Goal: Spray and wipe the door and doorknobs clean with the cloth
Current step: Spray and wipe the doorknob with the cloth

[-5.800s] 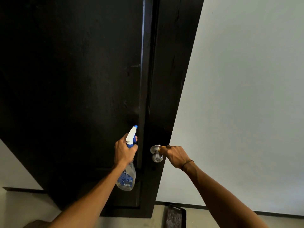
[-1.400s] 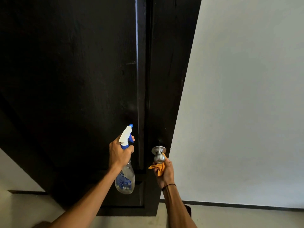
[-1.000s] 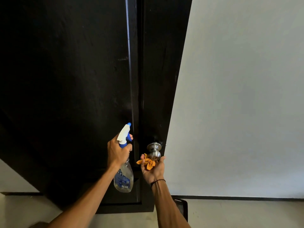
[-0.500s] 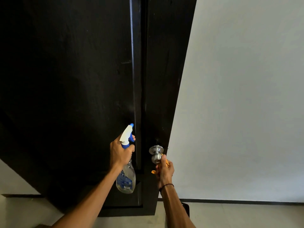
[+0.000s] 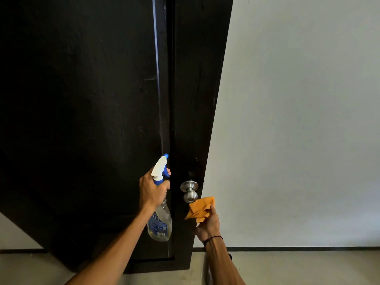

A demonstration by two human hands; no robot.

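Observation:
A tall black door (image 5: 82, 120) fills the left and middle of the head view. A silver round doorknob (image 5: 189, 191) sticks out near its right edge. My left hand (image 5: 153, 192) grips the neck of a clear spray bottle (image 5: 160, 221) with a white and blue trigger head, nozzle pointing up toward the door. My right hand (image 5: 207, 224) holds a crumpled orange cloth (image 5: 200, 208) just below and right of the knob; the cloth's top corner sits beside the knob.
A plain white wall (image 5: 298, 120) stands right of the door, with a dark skirting line (image 5: 308, 248) at its foot. The floor (image 5: 308, 268) below is pale grey. A dark object shows partly behind my right forearm.
My right hand has come off the knob and dropped slightly down and right, and more of the orange cloth shows. The left hand and bottle have barely moved.

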